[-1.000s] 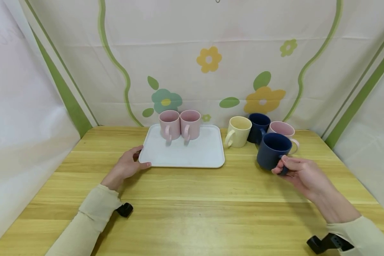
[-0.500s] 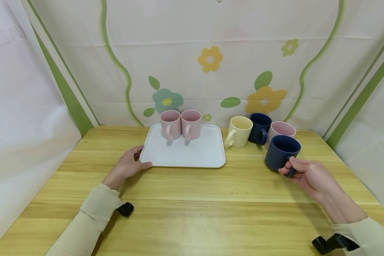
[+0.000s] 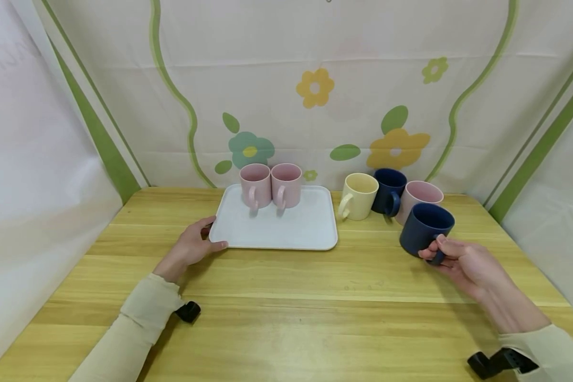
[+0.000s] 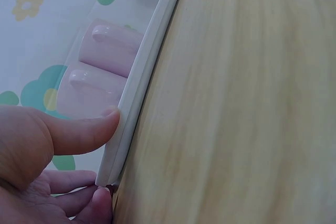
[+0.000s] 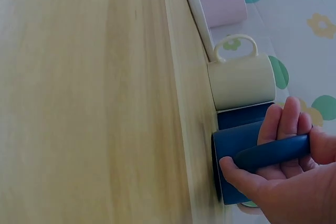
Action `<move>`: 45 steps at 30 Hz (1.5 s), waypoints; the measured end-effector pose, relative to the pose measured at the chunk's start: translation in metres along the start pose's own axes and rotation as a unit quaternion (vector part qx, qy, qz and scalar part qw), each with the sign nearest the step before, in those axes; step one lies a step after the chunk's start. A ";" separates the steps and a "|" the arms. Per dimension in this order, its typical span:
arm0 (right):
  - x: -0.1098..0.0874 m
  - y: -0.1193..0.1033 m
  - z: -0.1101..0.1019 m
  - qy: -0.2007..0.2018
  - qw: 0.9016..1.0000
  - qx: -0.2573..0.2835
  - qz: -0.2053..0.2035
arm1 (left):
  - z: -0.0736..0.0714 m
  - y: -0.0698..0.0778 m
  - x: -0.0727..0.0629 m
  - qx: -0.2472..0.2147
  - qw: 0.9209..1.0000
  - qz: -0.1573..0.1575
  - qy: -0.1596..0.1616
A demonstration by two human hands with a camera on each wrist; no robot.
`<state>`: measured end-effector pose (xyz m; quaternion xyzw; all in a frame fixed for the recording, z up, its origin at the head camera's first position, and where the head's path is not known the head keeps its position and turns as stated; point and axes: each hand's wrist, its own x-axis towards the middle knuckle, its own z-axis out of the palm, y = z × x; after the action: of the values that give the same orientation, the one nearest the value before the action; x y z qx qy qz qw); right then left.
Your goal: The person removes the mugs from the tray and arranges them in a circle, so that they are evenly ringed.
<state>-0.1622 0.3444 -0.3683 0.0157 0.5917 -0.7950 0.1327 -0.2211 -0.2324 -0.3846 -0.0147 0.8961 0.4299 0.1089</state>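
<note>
One table (image 3: 296, 329), three pink mugs (image 3: 290, 195), two navy mugs (image 3: 413, 236), one yellow (image 3: 359, 202): left hand (image 3: 191, 245) pinches one tray (image 3: 277, 231), right hand (image 3: 472, 268) one handle (image 5: 273, 152).

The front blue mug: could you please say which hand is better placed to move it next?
Probably the right hand: it holds the front blue mug by its handle, while the left hand grips the white tray.
</note>
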 end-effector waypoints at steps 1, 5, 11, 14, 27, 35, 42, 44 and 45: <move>0.000 0.000 -0.001 -0.003 1.000 0.000 -0.001 | 0.000 0.000 0.000 -0.001 1.000 -0.002 0.000; 0.000 0.000 -0.003 -0.009 1.000 -0.007 -0.003 | 0.000 0.000 0.001 -0.001 1.000 -0.003 0.000; 0.001 0.000 -0.004 -0.007 1.000 -0.020 0.005 | 0.000 0.002 -0.001 -0.004 1.000 -0.005 -0.003; 0.001 0.000 -0.004 -0.005 1.000 -0.022 0.008 | 0.000 0.003 -0.002 -0.006 1.000 -0.007 -0.002; -0.002 -0.006 0.001 0.042 0.997 -0.049 0.041 | 0.000 0.004 -0.004 -0.003 1.000 -0.008 -0.002; -0.009 -0.015 0.005 0.136 0.984 -0.106 0.055 | 0.000 0.004 -0.004 -0.015 1.000 -0.012 -0.007; -0.011 -0.025 0.010 0.192 0.972 -0.131 -0.023 | 0.001 0.002 -0.003 -0.020 1.000 -0.011 -0.006; -0.012 -0.027 0.014 0.189 0.975 -0.104 -0.054 | 0.001 0.002 -0.003 -0.019 1.000 -0.012 -0.006; -0.013 -0.027 0.018 0.185 0.976 -0.088 -0.071 | 0.001 0.002 -0.003 -0.018 1.000 -0.013 -0.006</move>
<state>-0.1540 0.3375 -0.3351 0.1089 0.6729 -0.7308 -0.0346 -0.2184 -0.2304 -0.3827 -0.0256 0.8871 0.4451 0.1194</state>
